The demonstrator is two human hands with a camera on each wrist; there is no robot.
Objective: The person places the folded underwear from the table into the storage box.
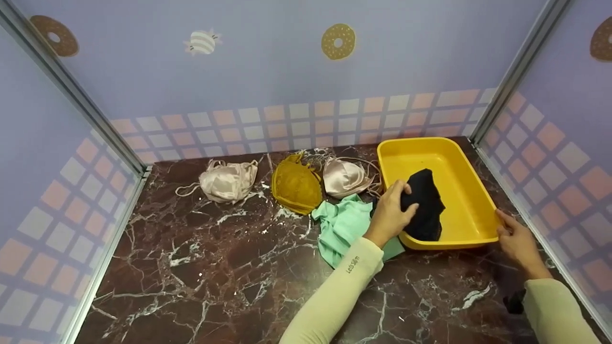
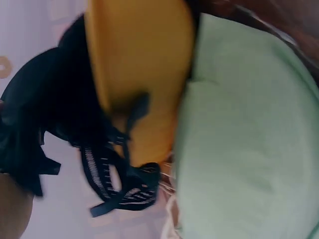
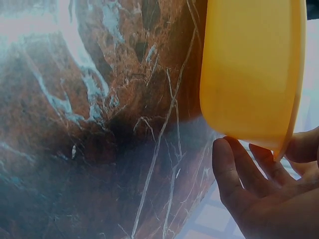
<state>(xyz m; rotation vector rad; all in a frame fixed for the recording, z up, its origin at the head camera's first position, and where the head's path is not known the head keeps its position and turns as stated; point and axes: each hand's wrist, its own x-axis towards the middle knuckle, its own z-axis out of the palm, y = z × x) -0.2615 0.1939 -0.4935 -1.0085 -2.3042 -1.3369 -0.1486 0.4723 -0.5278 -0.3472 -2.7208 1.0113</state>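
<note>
Between lilac walls (image 1: 267,76) patterned with flat pink and white squares, a glossy, dark red marble-look tabletop (image 1: 248,291) spread out, veined with jagged white lines. Near its back right corner stood a smooth yellow tub (image 1: 471,191), shallow, with rounded corners and a thin rim. The right hand (image 1: 521,243) gripped that rim at the tub's front right corner, thumb on one side of it and fingers on the other.

Just beside the tub's left wall lay a mint cloth (image 1: 342,222), matte, soft and loosely crumpled, partly behind the left forearm. Over the tub's left side was a black garment (image 1: 426,205), limp, with a ragged-looking edge and narrow dangling straps; the left hand (image 1: 394,211) held it in a narrow pinch between thumb and fingers.

Along the tabletop's back edge sat a mustard bra (image 1: 296,186), its cup rounded and textured. To its right, near the tub, was a shiny satin bra (image 1: 343,177) with thin looping straps. Towards the back left corner lay a wrinkled pale bra (image 1: 228,182), one cord-like strap curling left.
</note>
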